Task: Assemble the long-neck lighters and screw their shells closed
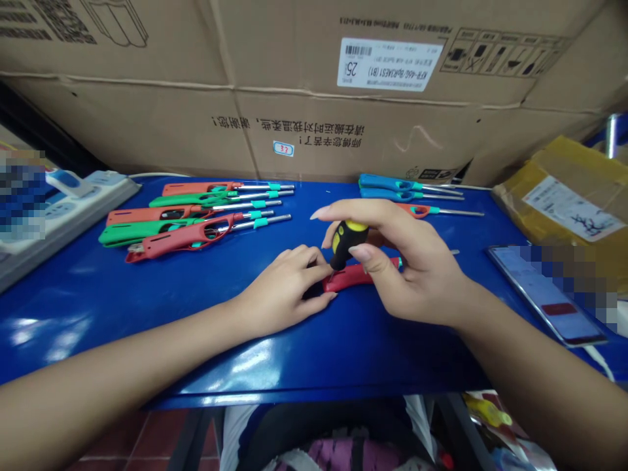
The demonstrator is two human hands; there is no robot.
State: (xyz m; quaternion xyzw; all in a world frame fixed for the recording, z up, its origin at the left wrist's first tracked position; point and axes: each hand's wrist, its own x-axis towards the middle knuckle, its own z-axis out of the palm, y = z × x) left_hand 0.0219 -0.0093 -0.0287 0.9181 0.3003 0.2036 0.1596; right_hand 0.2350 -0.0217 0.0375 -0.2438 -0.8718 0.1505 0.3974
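Note:
A red long-necked lighter (349, 277) lies on the blue table, its handle end to the left. My left hand (294, 281) grips that end between thumb and fingers. In my right hand (402, 255) is a short black and yellow screwdriver (343, 241), tilted, its tip down on the lighter's handle near the left end. My right hand hides part of the lighter. To the left lie several orange, green and red lighters (181, 241), their metal necks pointing right. Behind my right hand are blue lighters (392, 186) and an orange lighter (417, 210).
A large cardboard box (289, 98) stands along the table's back edge. At the left is a white power strip (63, 209). A phone (549, 294) with a cable lies at the right, before a taped parcel (564, 196). The table's front edge (314, 396) is close to my lap.

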